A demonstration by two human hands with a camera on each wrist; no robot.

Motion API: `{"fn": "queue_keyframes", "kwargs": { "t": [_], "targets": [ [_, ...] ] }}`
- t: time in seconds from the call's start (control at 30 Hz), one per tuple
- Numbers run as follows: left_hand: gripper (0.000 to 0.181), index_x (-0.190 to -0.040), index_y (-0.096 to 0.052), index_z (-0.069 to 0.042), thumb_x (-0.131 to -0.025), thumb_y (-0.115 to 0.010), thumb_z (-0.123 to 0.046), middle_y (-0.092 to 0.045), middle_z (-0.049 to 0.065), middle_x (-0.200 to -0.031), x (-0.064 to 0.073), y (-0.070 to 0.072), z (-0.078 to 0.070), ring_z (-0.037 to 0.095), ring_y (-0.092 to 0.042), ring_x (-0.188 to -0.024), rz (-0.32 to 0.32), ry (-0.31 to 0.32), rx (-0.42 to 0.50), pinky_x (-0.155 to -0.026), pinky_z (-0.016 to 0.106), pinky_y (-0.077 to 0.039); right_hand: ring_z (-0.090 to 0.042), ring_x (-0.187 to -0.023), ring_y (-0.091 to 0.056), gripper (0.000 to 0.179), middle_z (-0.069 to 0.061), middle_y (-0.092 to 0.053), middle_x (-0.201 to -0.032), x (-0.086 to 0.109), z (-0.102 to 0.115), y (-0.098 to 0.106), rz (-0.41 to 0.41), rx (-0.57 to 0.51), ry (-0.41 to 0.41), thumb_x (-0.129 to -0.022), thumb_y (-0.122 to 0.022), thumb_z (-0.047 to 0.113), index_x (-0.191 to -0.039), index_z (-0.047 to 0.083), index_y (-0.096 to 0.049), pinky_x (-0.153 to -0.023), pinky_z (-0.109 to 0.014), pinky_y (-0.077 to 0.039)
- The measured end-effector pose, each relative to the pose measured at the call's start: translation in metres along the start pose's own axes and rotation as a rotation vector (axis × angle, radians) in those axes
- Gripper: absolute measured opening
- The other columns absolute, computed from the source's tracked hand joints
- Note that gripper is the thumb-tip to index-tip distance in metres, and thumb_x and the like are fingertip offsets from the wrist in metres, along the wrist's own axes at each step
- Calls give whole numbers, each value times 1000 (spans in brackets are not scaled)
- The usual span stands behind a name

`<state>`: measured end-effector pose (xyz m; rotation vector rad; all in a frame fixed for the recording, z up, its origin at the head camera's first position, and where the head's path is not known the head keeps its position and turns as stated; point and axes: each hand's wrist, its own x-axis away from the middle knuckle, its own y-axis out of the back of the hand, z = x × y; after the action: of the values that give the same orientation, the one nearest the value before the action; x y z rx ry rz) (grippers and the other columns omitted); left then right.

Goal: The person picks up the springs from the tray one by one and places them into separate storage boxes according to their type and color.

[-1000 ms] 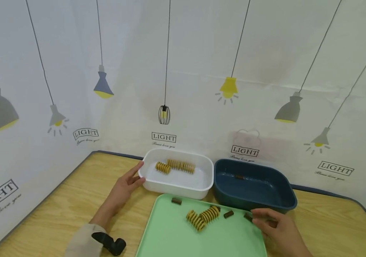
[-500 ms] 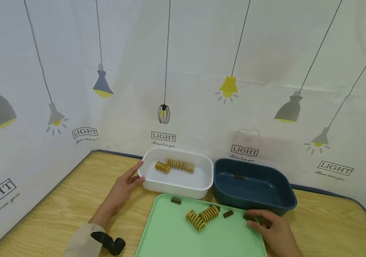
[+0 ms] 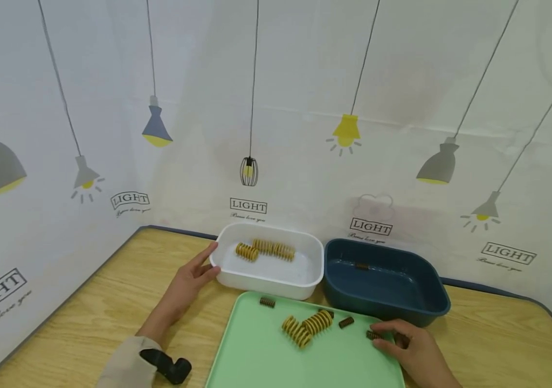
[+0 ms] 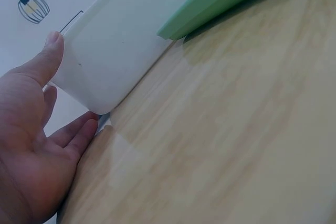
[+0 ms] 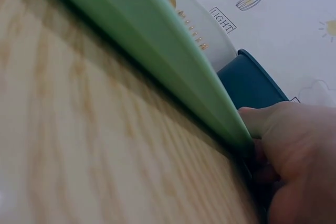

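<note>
My left hand (image 3: pixel 186 285) rests its fingertips and thumb against the left end of a white plastic bin (image 3: pixel 266 283); in the left wrist view the thumb (image 4: pixel 50 59) lies on the bin's corner. On the front right of the light green tray (image 3: pixel 256 361), my right hand (image 3: pixel 414 345) pinches a small dark coil spring (image 3: pixel 374 334) between thumb and index finger. Two large yellow springs (image 3: pixel 297 331) lie mid-tray, with small dark springs (image 3: pixel 346 322) around them. In the right wrist view, the tray's edge (image 5: pixel 173 61) hides the spring at the fingertips.
Several yellow springs (image 3: pixel 247 251) lie inside the white bin. A dark blue bin (image 3: pixel 387 312) beside it holds one small dark spring (image 3: pixel 361 265). Both bins stand behind the tray on the wooden table (image 3: pixel 77 334), against a lamp-printed backdrop (image 3: pixel 295 134).
My right hand has closed in on the small dark spring at the tray's right, and the spring has shifted slightly toward me. The left hand stays at the white bin.
</note>
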<state>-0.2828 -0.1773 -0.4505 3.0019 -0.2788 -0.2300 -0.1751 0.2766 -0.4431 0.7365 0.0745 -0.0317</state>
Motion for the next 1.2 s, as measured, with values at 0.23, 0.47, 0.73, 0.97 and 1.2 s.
{"fn": "queue_keyframes", "kwargs": {
  "t": [0.23, 0.47, 0.73, 0.97, 1.2],
  "targets": [
    [62, -150, -32, -30, -95, -60, -30, -22, -7, -156, -2, -2, 0, 28, -41, -131, 4, -4, -10, -106, 41, -35, -14, -58, -45, 26, 2, -59, -82, 2, -1, 2, -21, -13, 20, -77, -80, 24, -102, 21, -74, -52, -25, -39],
    [62, -150, -32, -31, -95, -61, -29, -21, -8, -156, -3, 0, 0, 27, -42, -130, -6, 7, -4, -106, 40, -35, -13, -56, -45, 21, 6, -65, -90, 0, 1, 3, 14, 0, 60, -77, -79, 26, -97, 23, -74, -52, -25, -41],
    [61, -150, -32, -31, -95, -60, -28, -21, -7, -156, -3, 0, -1, 27, -40, -132, 0, 8, 10, -107, 39, -34, -11, -57, -45, 21, 5, -65, -90, -1, -1, 5, 55, 3, 111, -80, -77, 29, -99, 21, -74, -52, -24, -40],
    [63, -150, -32, -30, -95, -61, -29, -21, -4, -156, -1, 1, -1, 27, -41, -131, -4, 12, 3, -106, 39, -36, -13, -60, -47, 22, 3, -66, -95, -1, 2, 6, 67, -31, 58, -80, -77, 29, -99, 19, -74, -54, -24, -41],
    [64, -151, -32, -28, -94, -62, -28, -22, -4, -156, 1, 0, -1, 27, -42, -131, -3, 4, 14, -104, 37, -37, -17, -67, -52, 20, 2, -66, -99, 2, 9, 15, 60, -100, 36, -82, -75, 30, -100, 22, -73, -58, -26, -44]
  ]
}}
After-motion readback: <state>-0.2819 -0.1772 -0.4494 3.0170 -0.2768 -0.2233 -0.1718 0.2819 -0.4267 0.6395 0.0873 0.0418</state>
